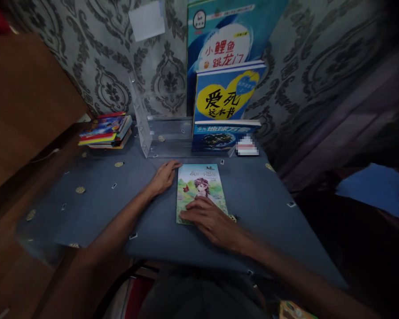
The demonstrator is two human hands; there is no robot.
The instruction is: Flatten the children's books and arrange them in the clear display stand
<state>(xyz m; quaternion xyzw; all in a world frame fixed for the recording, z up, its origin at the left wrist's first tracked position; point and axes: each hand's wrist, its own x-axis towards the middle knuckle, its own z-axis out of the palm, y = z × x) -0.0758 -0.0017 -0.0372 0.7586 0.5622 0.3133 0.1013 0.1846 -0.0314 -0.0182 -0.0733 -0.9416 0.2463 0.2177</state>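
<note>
A picture-covered book [202, 180] lies flat on the table in front of me, its cover showing a drawn figure in a green meadow and a red butterfly. My right hand [213, 220] rests over the lower part of that cover, fingers stretched out and a little apart. Beside the upper left corner, my left hand [164, 177] lies on the table with its fingertips at the book's edge. Whether those fingertips press on the cover or only touch the side, I cannot tell. Neither hand is closed round anything.
Behind the book stands a clear acrylic book rack [166, 148] with a yellow-and-blue book [229, 95], a blue earth book [216, 135] and a tall teal book [226, 31]. A book stack [106, 130] sits at the back left. The dark patterned table [269, 221] has its edge near my body.
</note>
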